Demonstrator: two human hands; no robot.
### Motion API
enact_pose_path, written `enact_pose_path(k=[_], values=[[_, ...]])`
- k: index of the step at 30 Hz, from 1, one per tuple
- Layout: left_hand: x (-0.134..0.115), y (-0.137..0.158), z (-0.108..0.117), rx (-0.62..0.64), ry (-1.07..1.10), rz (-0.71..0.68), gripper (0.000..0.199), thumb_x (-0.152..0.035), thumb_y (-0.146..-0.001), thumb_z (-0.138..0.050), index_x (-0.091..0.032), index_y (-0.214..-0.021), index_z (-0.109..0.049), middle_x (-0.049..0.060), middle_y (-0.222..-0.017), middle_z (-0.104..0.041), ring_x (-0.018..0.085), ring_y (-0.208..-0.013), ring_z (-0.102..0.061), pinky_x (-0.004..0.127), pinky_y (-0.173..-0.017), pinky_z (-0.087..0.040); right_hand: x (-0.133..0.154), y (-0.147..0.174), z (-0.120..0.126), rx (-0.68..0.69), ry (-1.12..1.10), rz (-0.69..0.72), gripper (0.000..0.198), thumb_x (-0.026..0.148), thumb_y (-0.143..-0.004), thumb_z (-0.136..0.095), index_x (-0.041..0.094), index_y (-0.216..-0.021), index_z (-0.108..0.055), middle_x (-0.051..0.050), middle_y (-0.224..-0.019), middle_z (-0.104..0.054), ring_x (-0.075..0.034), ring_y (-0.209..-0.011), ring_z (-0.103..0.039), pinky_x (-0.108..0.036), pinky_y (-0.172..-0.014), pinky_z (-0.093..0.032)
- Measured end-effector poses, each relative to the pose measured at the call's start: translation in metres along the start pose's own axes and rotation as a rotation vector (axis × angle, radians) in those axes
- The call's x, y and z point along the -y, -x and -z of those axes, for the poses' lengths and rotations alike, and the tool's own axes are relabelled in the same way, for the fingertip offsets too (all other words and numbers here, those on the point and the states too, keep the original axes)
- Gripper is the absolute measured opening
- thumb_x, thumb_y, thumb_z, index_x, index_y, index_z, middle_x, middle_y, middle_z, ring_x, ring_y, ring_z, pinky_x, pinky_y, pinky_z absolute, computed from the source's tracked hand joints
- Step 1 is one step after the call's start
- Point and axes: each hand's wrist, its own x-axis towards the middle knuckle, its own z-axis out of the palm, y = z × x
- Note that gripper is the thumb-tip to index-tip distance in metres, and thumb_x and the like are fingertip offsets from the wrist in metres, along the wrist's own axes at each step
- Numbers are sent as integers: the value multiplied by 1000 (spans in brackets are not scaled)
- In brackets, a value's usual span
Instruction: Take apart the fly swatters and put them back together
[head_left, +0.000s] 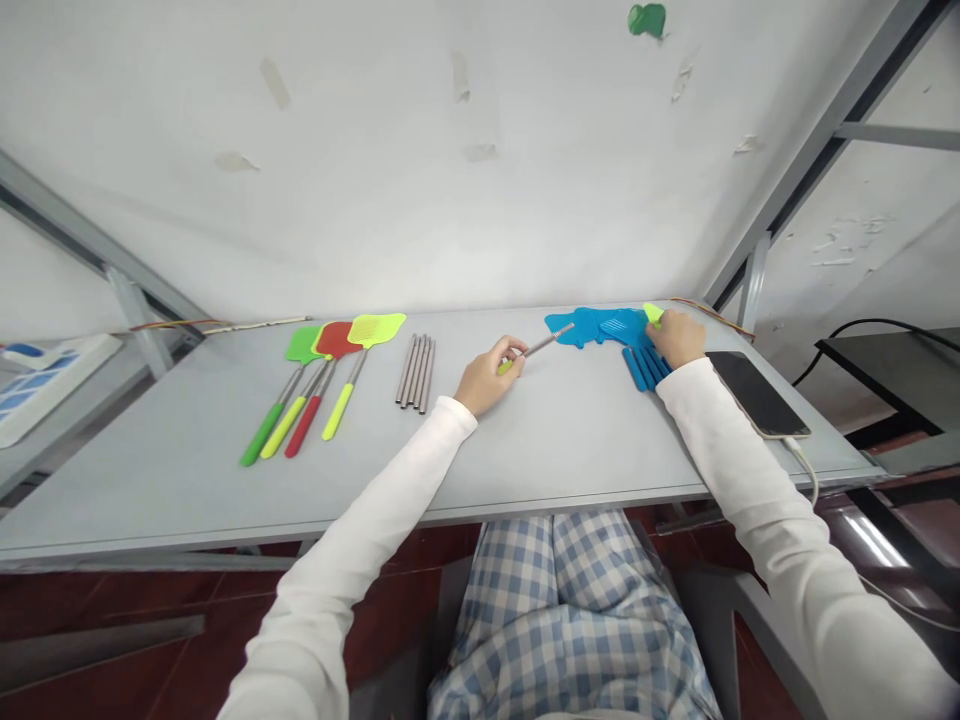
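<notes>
The right hand (677, 338) covers most of a yellow-green piece (653, 313) and the blue handles' (645, 368) far ends; the left hand (491, 375) hides the rod's (541, 346) grip.

Bare table (540, 440) lies open between the metal rods (416, 372) and, seemingly, the phone (757, 393) at right.

left hand (491, 376) gripping metal rod (541, 346), right hand (679, 338) on blue heads (600, 326)
</notes>
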Motion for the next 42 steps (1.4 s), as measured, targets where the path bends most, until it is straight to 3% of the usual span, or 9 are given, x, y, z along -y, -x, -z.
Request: enact_pose_path(k=[6,11,14,17,20,22,27,35,42], values=[[-2,3,2,19,-404,-73,24,-34,-89,-49,-28,-109,-61,-2,-95,-68,14,-80,-61,26,-71,-40,5,3,26,-315,-107,-74,34,21,-93,-33,9,-96,-64,-19,-83,-66,-29,-90,-62,-45,-84,-41],[4,2,2,48,-599,-198,29,-35,-95,-42,-28,-116,-60,2,-101,-66,17,-98,-59,26,-71,-42,14,8,31,-543,-482,102,32,33,-94,-37,17,-102,-62,-9,-81,-64,-25,-94,-59,-46,-92,-41],[7,2,1,42,-682,-216,33,-37,-97,-37,-28,-120,-59,4,-100,-65,18,-96,-57,27,-70,-41,32,15,17,-353,-1002,47,29,43,-92,-44,20,-96,-61,-3,-78,-63,-18,-77,-61,-36,-79,-50],[11,0,0,-7,-697,-213,35,-38,-98,-34,-28,-121,-59,5,-98,-63,20,-94,-55,29,-73,-41,50,25,-1,71,-1499,-111,20,41,-86,-57,21,-84,-59,0,-73,-64,-13,-68,-63,-28,-69,-56],[15,-3,1,-52,-681,-224,36,-35,-98,-34,-26,-120,-60,6,-98,-63,21,-92,-54,32,-82,-40,61,38,-10,411,-1797,-149,9,27,-81,-66,21,-81,-59,-1,-82,-70,-11,-82,-68,-24,-80,-58],[17,-5,1,-69,-671,-221,35,-33,-97,-34,-25,-119,-61,7,-99,-63,22,-92,-53,34,-85,-39,65,46,-11,515,-1879,-119,6,19,-80,-66,21,-85,-62,-2,-93,-73,-12,-93,-68,-23,-91,-55],[21,-7,2,-118,-657,-186,35,-33,-97,-33,-24,-120,-60,8,-102,-63,23,-93,-52,34,-87,-38,69,57,-10,575,-1911,-55,18,12,-79,-63,22,-94,-65,-1,-108,-72,-14,-103,-67,-29,-103,-51],[24,-7,3,-129,-623,-178,39,-36,-98,-30,-24,-123,-58,8,-104,-63,22,-96,-52,34,-89,-38,70,63,-12,643,-1944,-43,34,12,-78,-65,26,-109,-65,2,-105,-73,-13,-103,-67,-26,-100,-52],[27,-6,2,-141,-567,-189,39,-36,-99,-30,-24,-122,-58,8,-105,-63,21,-98,-52,34,-90,-39,71,66,-13,633,-1936,-21,28,13,-77,-66,27,-101,-66,4,-107,-72,-12,-104,-67,-27,-101,-51]])
